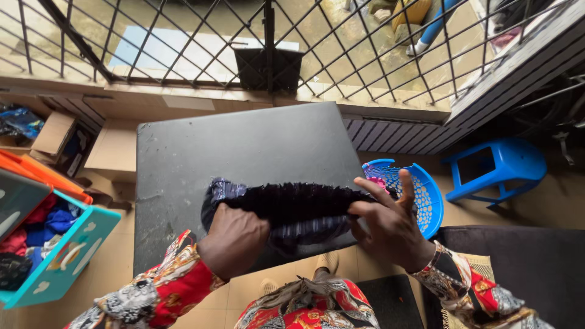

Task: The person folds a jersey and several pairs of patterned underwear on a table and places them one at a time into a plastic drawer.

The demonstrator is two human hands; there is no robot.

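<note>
A dark pleated cloth (286, 210) is held stretched between both hands above the near edge of the black worktop (244, 152). Its left end is gripped in the closed left hand (234, 240); its right end is pinched by the right hand (390, 222), remaining fingers spread.

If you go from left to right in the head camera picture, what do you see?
Teal box of clothes → left hand → dark pleated cloth → right hand → blue basket → blue stool.

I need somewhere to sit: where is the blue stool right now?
In the head view the blue stool stands on the floor at the right, beyond the blue perforated basket and right of the dark table.
</note>
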